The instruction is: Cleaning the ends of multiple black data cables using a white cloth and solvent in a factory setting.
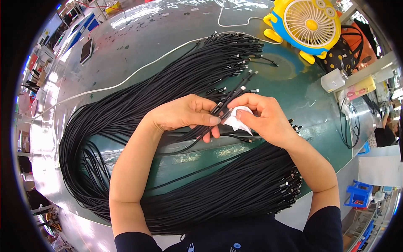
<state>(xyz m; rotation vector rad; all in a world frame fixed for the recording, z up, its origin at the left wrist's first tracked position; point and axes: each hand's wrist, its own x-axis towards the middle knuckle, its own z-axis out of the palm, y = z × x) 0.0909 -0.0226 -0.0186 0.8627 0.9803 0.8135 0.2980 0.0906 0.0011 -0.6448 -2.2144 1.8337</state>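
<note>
A large bundle of black cables (176,71) curves in a U across the green table, connector ends lying toward the right. Between my hands, several cable ends (237,93) with metal-tipped plugs point up and to the right. My left hand (184,112) grips these cables just below their plugs, thumb pressed over them. In my right hand (263,118), a crumpled white cloth or tissue (238,121) is pinched between thumb and fingers, up against the cable ends. The fingers partly hide where the cloth meets the plugs.
A yellow and blue fan (311,26) stands at the far right, its white cord (147,65) crossing the table behind the bundle. A phone (86,51) lies far left. At the right edge are a white box (333,80) and a coiled black cord (349,130). A blue stool (359,193) is on the floor.
</note>
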